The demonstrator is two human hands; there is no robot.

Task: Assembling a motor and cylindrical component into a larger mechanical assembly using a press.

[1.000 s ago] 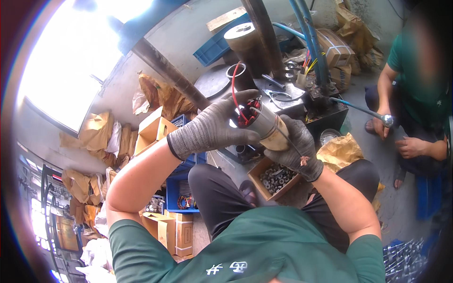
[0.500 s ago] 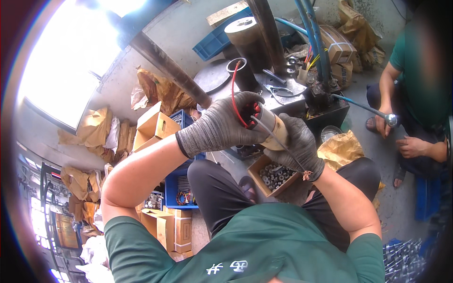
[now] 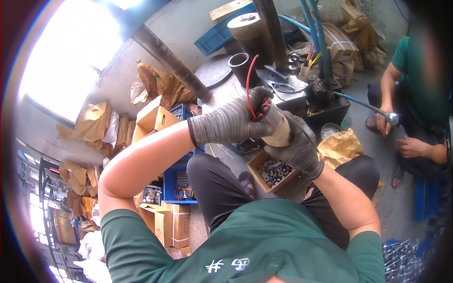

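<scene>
Both my hands wear grey knit gloves and hold a metal cylinder [image 3: 279, 133] with a pale lower part, above my knees. My left hand [image 3: 236, 115] is closed around its upper-left end, where red pieces show at the opening. My right hand [image 3: 298, 144] wraps its right and lower side. A red wire [image 3: 248, 85] curves upward from that open end. Across the cylinder and the back of my right hand runs a dark wire [image 3: 297, 126]. My fingers cover much of the cylinder. Below it, a cardboard box [image 3: 266, 184] holds several small metal parts.
Ahead, a metal bench [image 3: 222, 96] carries a dark tube [image 3: 241, 66], pliers [image 3: 281, 87] and steel posts. A blue bin [image 3: 177, 188] and cartons [image 3: 181, 225] stand at left. On the right, another person [image 3: 408, 94] sits near a lamp on a blue flexible arm [image 3: 391, 118].
My hands and the cylinder have shifted slightly right. The red wire's tip has swung right, clear of the dark tube. The dark wire's bare copper end no longer shows at my right wrist.
</scene>
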